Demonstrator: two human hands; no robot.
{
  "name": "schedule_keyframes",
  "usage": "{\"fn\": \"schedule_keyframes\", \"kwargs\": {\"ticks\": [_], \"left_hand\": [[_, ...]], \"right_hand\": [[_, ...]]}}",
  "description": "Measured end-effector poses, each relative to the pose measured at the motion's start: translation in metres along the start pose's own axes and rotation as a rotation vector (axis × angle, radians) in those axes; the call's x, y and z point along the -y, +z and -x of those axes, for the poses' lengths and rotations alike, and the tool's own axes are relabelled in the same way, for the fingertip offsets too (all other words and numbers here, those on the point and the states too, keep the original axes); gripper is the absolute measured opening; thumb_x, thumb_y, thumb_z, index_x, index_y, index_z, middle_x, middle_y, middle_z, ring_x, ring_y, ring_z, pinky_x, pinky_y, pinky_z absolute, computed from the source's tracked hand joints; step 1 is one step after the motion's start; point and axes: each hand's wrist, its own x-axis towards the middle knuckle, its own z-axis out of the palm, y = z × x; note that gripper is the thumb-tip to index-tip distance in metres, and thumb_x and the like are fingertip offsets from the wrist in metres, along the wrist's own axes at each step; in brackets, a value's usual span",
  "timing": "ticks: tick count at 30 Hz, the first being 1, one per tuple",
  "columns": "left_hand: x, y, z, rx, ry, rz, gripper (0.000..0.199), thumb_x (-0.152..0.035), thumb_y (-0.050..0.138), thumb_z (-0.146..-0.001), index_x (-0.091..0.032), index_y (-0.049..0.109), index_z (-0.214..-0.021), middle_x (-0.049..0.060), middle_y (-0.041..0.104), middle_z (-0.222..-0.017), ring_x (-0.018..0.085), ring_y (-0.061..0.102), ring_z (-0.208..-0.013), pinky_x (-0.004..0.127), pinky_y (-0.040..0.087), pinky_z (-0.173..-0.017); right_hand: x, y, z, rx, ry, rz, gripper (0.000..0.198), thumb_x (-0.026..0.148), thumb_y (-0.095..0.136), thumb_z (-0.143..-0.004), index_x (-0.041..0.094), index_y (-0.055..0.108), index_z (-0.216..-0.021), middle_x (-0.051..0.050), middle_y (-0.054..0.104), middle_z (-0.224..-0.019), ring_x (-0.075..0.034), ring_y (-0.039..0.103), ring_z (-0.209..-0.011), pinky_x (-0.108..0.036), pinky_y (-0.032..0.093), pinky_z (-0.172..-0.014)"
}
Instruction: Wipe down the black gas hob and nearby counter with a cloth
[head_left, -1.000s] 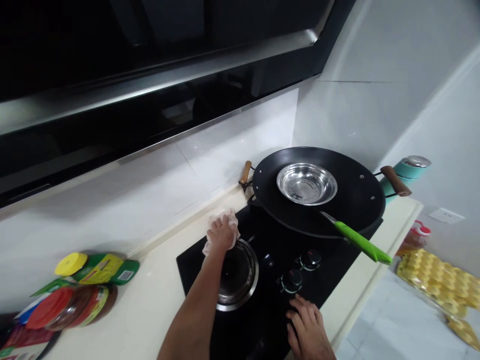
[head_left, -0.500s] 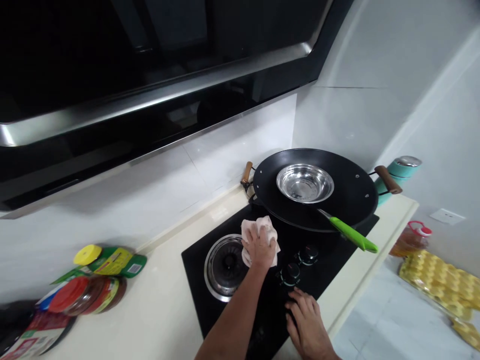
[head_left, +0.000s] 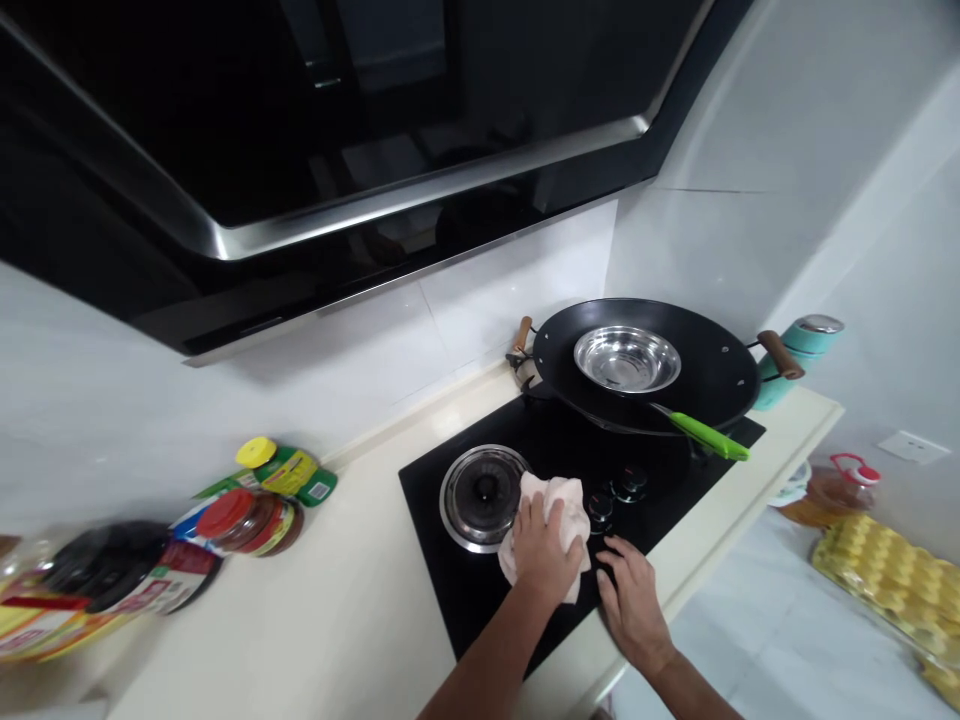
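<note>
My left hand (head_left: 546, 552) lies over a pale pink cloth (head_left: 571, 496), pressing it against the black glass cooktop (head_left: 459, 590). The cloth is bunched under the palm and fingers, between the round burner (head_left: 484, 497) and a control knob (head_left: 600, 510). At the cooktop's front edge rests my right hand (head_left: 634, 606), its fingers a little bent and apart, with nothing visible in it. A second knob (head_left: 629, 484) stands slightly farther back. Over the cooktop's right side sits a large black wok (head_left: 709, 365) holding a shiny metal bowl (head_left: 628, 358) and a utensil with a green handle (head_left: 709, 436).
A dark range hood (head_left: 465, 215) overhangs the counter (head_left: 330, 600). On the left lie a green bottle (head_left: 304, 475), a red-lidded jar (head_left: 251, 522) and a dark bottle (head_left: 127, 570). A turquoise flask (head_left: 806, 350) stands behind the wok; yellow trays (head_left: 892, 570) are on the floor.
My left hand has drawn the cloth from beside the burner's back right toward the cooktop's front edge. The camera view has shifted, showing more bottles. My right hand stays near the front edge.
</note>
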Motion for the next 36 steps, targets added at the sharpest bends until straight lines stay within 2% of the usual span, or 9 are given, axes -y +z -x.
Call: {"fn": "schedule_keyframes", "kwargs": {"ticks": [6,10,14,18,21,24,26,30,36], "left_hand": [[0.018,-0.016,0.036,0.021,0.074,-0.002,0.073,-0.054,0.072,-0.081,-0.031,0.057,-0.149,0.013,0.049,-0.164,0.043,0.038,-0.154,0.064,0.036,-0.126],[0.041,-0.032,0.044,0.004,0.069,0.010,0.063,-0.041,0.062,-0.089,-0.032,0.055,-0.150,0.007,0.056,-0.159,0.030,0.047,-0.150,0.050,0.040,-0.125],[0.093,-0.063,0.082,-0.102,-0.062,-0.020,0.054,-0.028,0.043,-0.096,-0.031,0.055,-0.149,0.005,0.052,-0.163,0.023,0.043,-0.154,0.048,0.038,-0.126],[0.170,-0.103,0.166,-0.190,-0.305,-0.100,0.048,-0.029,0.044,-0.092,-0.031,0.067,-0.135,0.008,0.063,-0.152,0.029,0.052,-0.147,0.054,0.044,-0.120],[0.220,-0.125,0.233,-0.247,-0.489,-0.164,0.046,-0.030,0.041,-0.091,-0.032,0.071,-0.125,0.009,0.070,-0.141,0.033,0.055,-0.142,0.058,0.049,-0.114],[0.251,-0.128,0.276,-0.271,-0.628,-0.228,0.045,-0.040,0.038,-0.095,-0.033,0.070,-0.125,0.007,0.068,-0.144,0.031,0.052,-0.145,0.058,0.048,-0.114],[0.259,-0.118,0.287,-0.274,-0.694,-0.256,0.046,-0.043,0.036,-0.097,-0.034,0.067,-0.129,0.006,0.064,-0.150,0.028,0.050,-0.148,0.055,0.046,-0.116],[0.254,-0.095,0.285,-0.306,-0.773,-0.325,0.053,-0.043,0.033,-0.098,-0.032,0.059,-0.144,0.006,0.052,-0.163,0.028,0.036,-0.158,0.056,0.036,-0.124],[0.251,-0.090,0.284,-0.217,-0.802,-0.414,0.056,-0.040,0.033,-0.098,-0.031,0.057,-0.148,0.005,0.050,-0.165,0.027,0.035,-0.158,0.054,0.033,-0.126]], "right_hand": [[0.012,-0.005,-0.010,-0.049,0.014,0.034,0.021,0.033,0.049,-0.104,0.024,0.065,-0.115,-0.012,0.061,-0.132,-0.032,0.055,-0.129,-0.054,0.045,-0.106],[0.050,-0.002,-0.019,0.013,0.008,0.040,0.031,0.036,0.045,-0.105,0.025,0.067,-0.125,-0.013,0.060,-0.138,-0.031,0.054,-0.129,-0.053,0.044,-0.108],[0.086,0.015,-0.037,0.354,-0.061,0.109,0.050,0.048,0.048,-0.103,0.025,0.059,-0.146,-0.015,0.046,-0.162,-0.036,0.038,-0.150,-0.057,0.032,-0.121],[0.098,0.026,-0.066,0.778,-0.014,0.158,0.085,0.066,0.060,-0.093,0.022,0.041,-0.163,-0.016,0.023,-0.176,-0.038,0.011,-0.163,-0.061,0.009,-0.128],[0.104,0.027,-0.084,0.912,-0.016,0.165,0.104,0.071,0.070,-0.083,0.019,0.036,-0.166,-0.018,0.014,-0.177,-0.039,0.002,-0.164,-0.060,0.000,-0.129],[0.112,0.025,-0.088,1.007,-0.057,0.221,0.123,0.067,0.085,-0.068,0.013,0.034,-0.166,-0.024,0.013,-0.176,-0.044,-0.002,-0.163,-0.060,0.000,-0.129],[0.117,0.024,-0.083,1.027,-0.115,0.240,0.124,0.062,0.088,-0.063,0.012,0.036,-0.165,-0.026,0.016,-0.175,-0.046,0.002,-0.162,-0.060,0.003,-0.129],[0.124,0.031,-0.063,0.938,-0.243,0.152,0.098,0.056,0.080,-0.072,0.018,0.049,-0.157,-0.023,0.032,-0.170,-0.045,0.017,-0.160,-0.061,0.008,-0.129],[0.152,0.069,-0.065,1.002,-0.418,-0.064,0.087,0.064,0.074,-0.078,0.020,0.055,-0.150,-0.017,0.040,-0.166,-0.039,0.016,-0.161,-0.057,0.001,-0.131]]}}
